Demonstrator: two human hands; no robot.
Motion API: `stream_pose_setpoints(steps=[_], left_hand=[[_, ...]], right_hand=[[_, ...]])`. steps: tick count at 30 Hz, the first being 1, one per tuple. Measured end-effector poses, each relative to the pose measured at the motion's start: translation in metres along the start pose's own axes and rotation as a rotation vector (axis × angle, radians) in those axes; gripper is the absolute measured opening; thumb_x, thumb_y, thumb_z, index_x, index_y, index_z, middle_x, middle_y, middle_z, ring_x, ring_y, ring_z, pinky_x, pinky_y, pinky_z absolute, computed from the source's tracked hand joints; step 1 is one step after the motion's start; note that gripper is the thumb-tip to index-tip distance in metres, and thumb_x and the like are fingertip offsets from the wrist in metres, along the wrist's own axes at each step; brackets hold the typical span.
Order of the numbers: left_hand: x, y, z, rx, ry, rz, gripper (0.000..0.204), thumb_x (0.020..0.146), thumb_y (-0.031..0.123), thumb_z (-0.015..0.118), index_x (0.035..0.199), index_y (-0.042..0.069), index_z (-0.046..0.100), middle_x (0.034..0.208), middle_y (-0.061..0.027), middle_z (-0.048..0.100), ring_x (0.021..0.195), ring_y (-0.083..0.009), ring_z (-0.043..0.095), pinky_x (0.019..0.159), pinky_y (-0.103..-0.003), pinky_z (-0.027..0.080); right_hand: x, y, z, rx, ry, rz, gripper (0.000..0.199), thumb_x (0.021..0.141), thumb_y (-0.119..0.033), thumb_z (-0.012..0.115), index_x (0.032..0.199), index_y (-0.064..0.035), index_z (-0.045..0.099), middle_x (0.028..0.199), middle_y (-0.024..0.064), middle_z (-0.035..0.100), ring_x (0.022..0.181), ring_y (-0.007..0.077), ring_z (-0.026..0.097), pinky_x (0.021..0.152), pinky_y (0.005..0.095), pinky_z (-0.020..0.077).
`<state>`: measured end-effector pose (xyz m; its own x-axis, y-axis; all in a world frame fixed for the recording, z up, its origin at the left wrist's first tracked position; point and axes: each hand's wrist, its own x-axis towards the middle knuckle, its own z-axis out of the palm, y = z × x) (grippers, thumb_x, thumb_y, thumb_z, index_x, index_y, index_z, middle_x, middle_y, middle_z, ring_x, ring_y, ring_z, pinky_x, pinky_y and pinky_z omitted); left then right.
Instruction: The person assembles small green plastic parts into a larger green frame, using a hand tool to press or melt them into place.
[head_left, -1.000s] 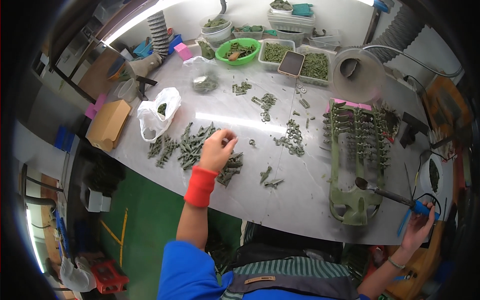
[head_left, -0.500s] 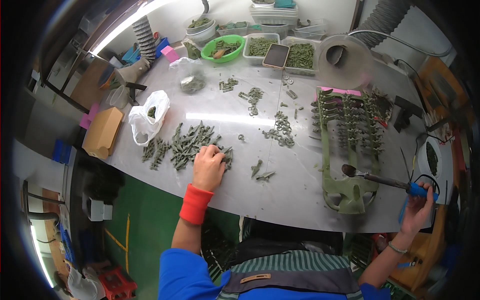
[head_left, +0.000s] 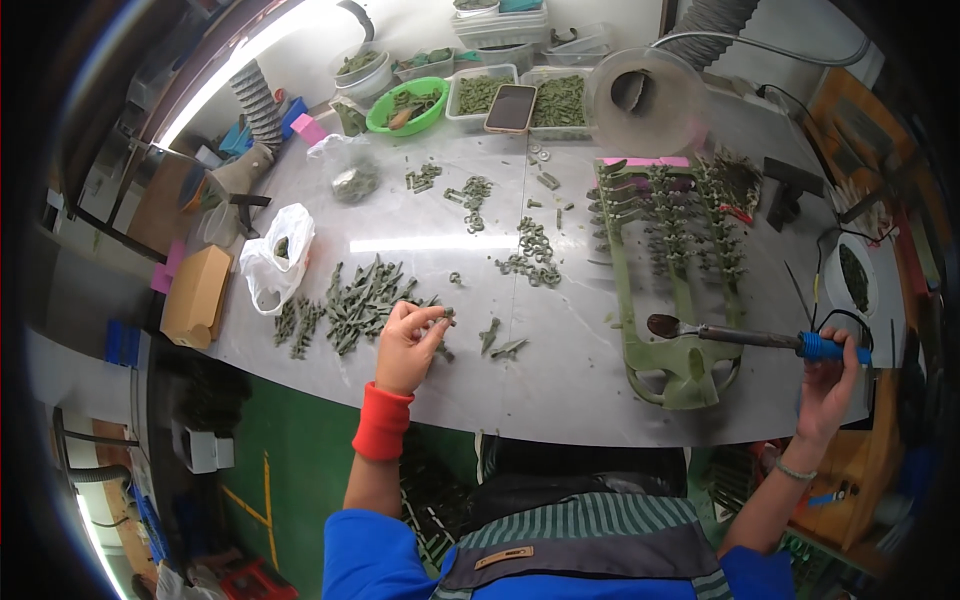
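My left hand (head_left: pixel 404 350), a red band round its wrist, is raised just above the table at the right edge of a pile of dark green pointed plastic-looking parts (head_left: pixel 365 305). Thumb and forefinger pinch one small green part (head_left: pixel 447 314). In my right hand (head_left: pixel 828 388) is a soldering iron (head_left: pixel 755 337) with a blue handle and a broad, dark brown spoon-shaped tip. That tip hovers over the near left end of a long green frame (head_left: pixel 690 375). Rows of small green pieces (head_left: pixel 672 225) stand along the frame. Two loose green parts (head_left: pixel 500 340) lie right of my left hand.
Ring-like green pieces (head_left: pixel 535 255) are scattered mid-table. At the back stand a bright green bowl (head_left: pixel 440 112), clear tubs of green parts (head_left: pixel 560 103) with a phone (head_left: pixel 511 108) on them, and a round extraction hood (head_left: pixel 640 110). White bag (head_left: pixel 275 250) and cardboard box (head_left: pixel 197 295) sit left.
My left hand has lifted from the pile's edge with a small green part now showing in its fingertips. The soldering iron remains in my right hand. The whole view has shifted somewhat.
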<state>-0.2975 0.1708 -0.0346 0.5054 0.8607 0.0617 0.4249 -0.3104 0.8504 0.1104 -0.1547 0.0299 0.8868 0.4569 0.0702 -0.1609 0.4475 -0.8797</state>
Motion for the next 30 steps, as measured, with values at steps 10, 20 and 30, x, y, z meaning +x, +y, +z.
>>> stream_pose_setpoints(steps=[10,20,30], left_hand=[[0.003,0.029,0.024,-0.49,-0.109,-0.193,0.021,0.087,0.005,0.064,0.107,-0.003,0.064,0.089,-0.0086,0.068,0.075,-0.0106,0.063,0.066,-0.023,0.052],[0.051,0.107,0.094,-0.444,-0.347,0.01,0.014,0.084,0.0,0.064,0.097,-0.005,0.066,0.08,-0.0059,0.067,0.078,-0.0125,0.065,0.071,-0.024,0.054],[0.108,0.113,0.141,-0.469,-0.362,0.104,0.016,0.083,0.006,0.067,0.098,0.001,0.07,0.085,-0.0049,0.07,0.074,-0.0083,0.061,0.069,-0.022,0.049]], right_hand=[[-0.007,-0.002,0.014,-0.054,0.044,-0.013,0.021,0.091,-0.028,0.059,0.093,-0.0071,0.058,0.095,0.006,0.056,0.081,0.0102,0.051,0.064,0.0218,0.0416],[-0.019,0.008,0.038,-0.094,0.033,-0.079,0.021,0.094,-0.022,0.054,0.093,-0.0021,0.059,0.093,0.0094,0.06,0.08,0.0137,0.059,0.066,0.0257,0.0518],[-0.04,0.033,0.052,-0.136,0.01,-0.151,0.018,0.095,-0.012,0.05,0.096,0.0037,0.058,0.098,0.0155,0.06,0.079,0.019,0.061,0.068,0.03,0.0537]])
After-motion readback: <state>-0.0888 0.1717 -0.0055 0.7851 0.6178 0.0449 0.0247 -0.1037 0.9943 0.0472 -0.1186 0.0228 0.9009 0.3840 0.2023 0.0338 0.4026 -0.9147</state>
